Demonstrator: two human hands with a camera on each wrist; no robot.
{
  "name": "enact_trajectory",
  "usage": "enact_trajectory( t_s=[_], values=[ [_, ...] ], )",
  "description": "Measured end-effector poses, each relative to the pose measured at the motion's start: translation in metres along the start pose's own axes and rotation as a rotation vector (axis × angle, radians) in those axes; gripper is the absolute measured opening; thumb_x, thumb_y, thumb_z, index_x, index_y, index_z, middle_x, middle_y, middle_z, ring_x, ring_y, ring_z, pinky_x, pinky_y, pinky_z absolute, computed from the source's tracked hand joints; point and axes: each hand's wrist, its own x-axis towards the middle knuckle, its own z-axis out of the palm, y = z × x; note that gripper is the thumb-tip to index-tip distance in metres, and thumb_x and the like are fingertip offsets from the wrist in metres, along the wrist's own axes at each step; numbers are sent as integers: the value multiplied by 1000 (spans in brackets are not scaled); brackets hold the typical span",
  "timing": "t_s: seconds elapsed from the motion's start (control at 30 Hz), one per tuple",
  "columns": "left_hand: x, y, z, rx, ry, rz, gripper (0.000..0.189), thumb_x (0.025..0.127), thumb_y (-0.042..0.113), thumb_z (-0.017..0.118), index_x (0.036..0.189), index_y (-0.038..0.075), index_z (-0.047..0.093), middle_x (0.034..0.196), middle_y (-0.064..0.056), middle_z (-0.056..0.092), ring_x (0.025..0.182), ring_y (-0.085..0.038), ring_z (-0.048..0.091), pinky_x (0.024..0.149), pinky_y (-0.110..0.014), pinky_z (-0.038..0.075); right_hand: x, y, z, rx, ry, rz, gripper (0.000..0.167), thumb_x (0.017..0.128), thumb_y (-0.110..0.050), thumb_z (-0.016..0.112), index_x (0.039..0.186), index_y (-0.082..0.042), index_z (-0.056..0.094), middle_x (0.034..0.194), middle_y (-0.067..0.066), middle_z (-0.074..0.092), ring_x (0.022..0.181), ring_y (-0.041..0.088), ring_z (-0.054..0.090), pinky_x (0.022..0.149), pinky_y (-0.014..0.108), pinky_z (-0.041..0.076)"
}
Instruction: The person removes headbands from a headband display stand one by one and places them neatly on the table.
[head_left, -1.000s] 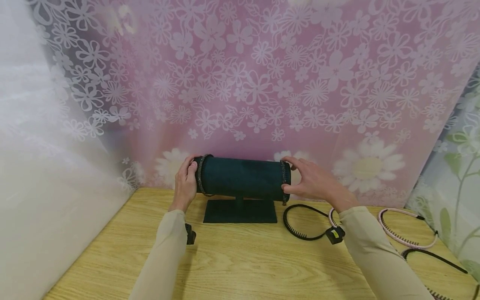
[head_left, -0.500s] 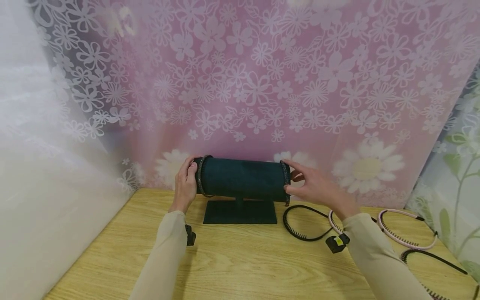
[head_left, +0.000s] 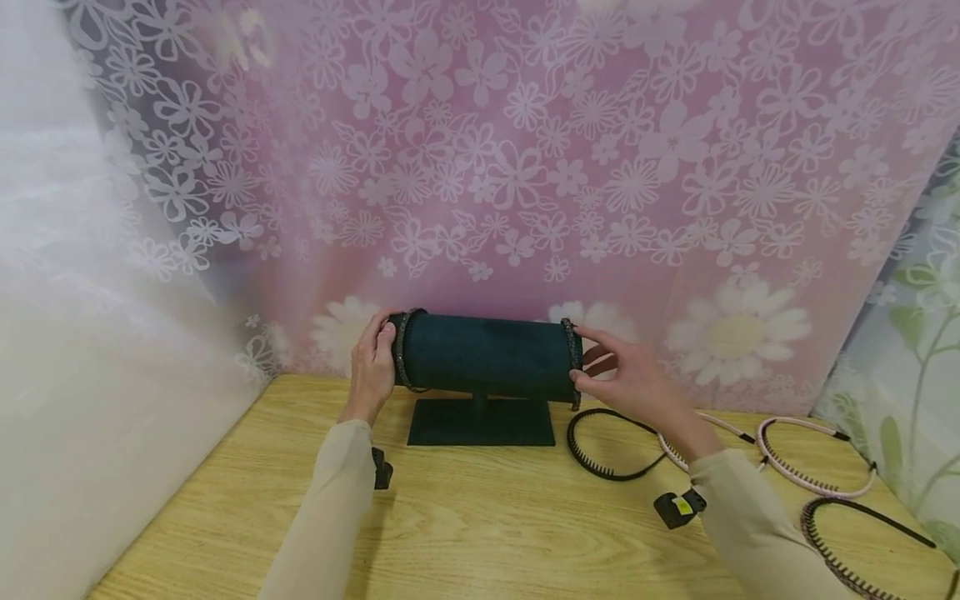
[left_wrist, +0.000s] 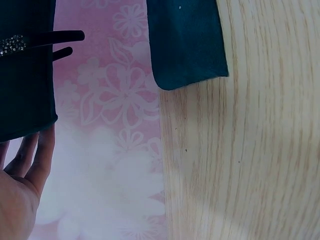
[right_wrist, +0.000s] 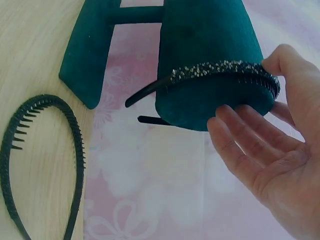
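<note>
A dark green velvet T-bar display stand (head_left: 487, 354) stands on the table in the head view. My left hand (head_left: 369, 367) grips the roll's left end, thumb in front; the left wrist view shows its fingers at the end edge. Close by, a glittery headband (head_left: 402, 350) goes over the roll. My right hand (head_left: 630, 375) is at the right end, thumb and index finger pinching a second headband (right_wrist: 215, 67) studded with dark sparkling stones. Its black tips stick out past the roll in the right wrist view, while my other fingers touch the roll's end face.
On the wooden table (head_left: 480, 525) to the right lie a black toothed headband (head_left: 600, 477), a pink one (head_left: 795, 479) and another dark one (head_left: 832, 558). A second pink one is partly behind my right wrist. A pink flowered curtain (head_left: 480, 167) hangs behind the stand.
The right headband has shifted slightly right, toward the roll's end, with my right hand. My right wrist and sleeve have dropped a little. The left hand has stayed in place.
</note>
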Motion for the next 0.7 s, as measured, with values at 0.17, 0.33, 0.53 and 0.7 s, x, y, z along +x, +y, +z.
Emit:
enact_trajectory(
  t_s=[0.17,0.33,0.53,0.7],
  values=[
    [0,-1,0,-3,5,13,45,111,41,34,142,20,58,146,-2,60,136,-25,54,117,-50,39,-6,-1,4,29,58,-25,64,93,-18,74,152,-15,50,113,12,72,95,26,74,76,36,61],
    [1,-1,0,-8,-2,13,45,111,40,33,143,20,57,147,-4,59,137,-26,54,117,-51,39,-11,-3,4,84,107,-36,59,94,-13,72,149,-12,54,109,15,72,92,25,74,73,24,58],
    [1,0,0,-5,4,19,45,111,40,33,142,19,58,145,-5,60,136,-25,54,116,-51,39,-14,0,5,161,129,-50,56,94,-8,71,148,-11,55,107,16,69,93,28,73,72,20,57],
    [0,-1,1,-7,2,19,44,111,39,34,142,19,58,146,-4,59,136,-26,54,116,-51,39,-18,3,6,167,142,-38,55,94,-7,70,147,-13,56,107,15,68,95,30,74,68,25,58]
  ],
)
